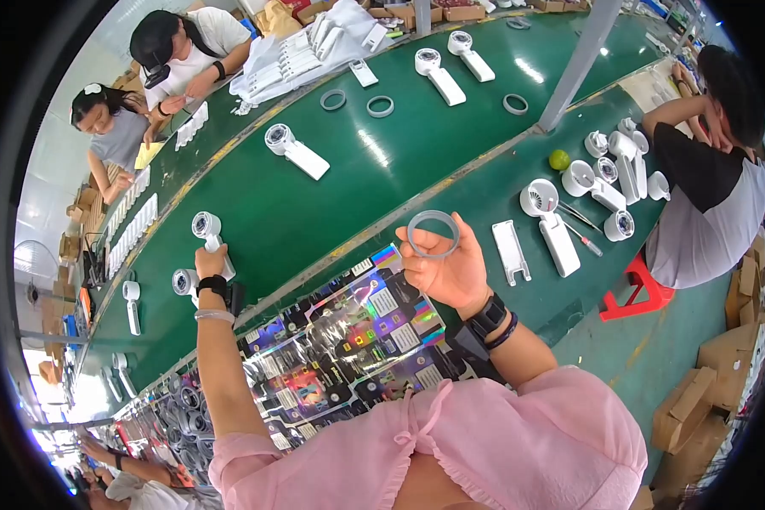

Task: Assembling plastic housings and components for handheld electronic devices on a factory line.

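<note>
My left hand (212,262) is wrapped around the handle of a white handheld fan (205,224) on the green conveyor belt. The fan's round head sticks out beyond my fingers. Another white fan (184,281) lies beside my left wrist, partly hidden by it. A grey ring (434,213) is held up in my right hand (446,276), between thumb and fingers, with the palm turned up. Below that hand, printed shiny packaging sheets (348,331) cover the near edge of the table.
More fans, including one fan (297,153), and loose grey rings (381,106) lie on the belt (255,204). At right are a white shell piece (510,252), a screwdriver (582,238), fan parts and a green ball (558,159). A metal post (582,64) rises there. Co-workers sit across and at right.
</note>
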The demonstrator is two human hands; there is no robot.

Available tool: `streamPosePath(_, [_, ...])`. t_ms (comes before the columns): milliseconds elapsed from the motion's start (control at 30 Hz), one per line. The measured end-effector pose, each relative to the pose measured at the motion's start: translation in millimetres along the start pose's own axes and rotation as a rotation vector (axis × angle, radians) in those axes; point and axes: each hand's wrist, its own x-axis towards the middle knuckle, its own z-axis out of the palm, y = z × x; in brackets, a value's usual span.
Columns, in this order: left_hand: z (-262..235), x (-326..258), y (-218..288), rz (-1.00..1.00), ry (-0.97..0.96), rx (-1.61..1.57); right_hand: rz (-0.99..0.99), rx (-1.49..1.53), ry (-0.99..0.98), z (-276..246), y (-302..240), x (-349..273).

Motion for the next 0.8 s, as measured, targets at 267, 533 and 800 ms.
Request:
streamPosePath(267, [-42,-113,104,-0.225,-0.377,-1.262,-0.002,0.004,0.026,-3,-5,-6])
streamPosePath(533, [-82,-256,159,0.043,-0.5,-1.446,0.078,-0.03,-0.12,0,5,-3])
streamPosePath(800, [-110,-319,178,0.098,-0.703,-1.784,0.127,-0.03,-0.332,10,6,-9])
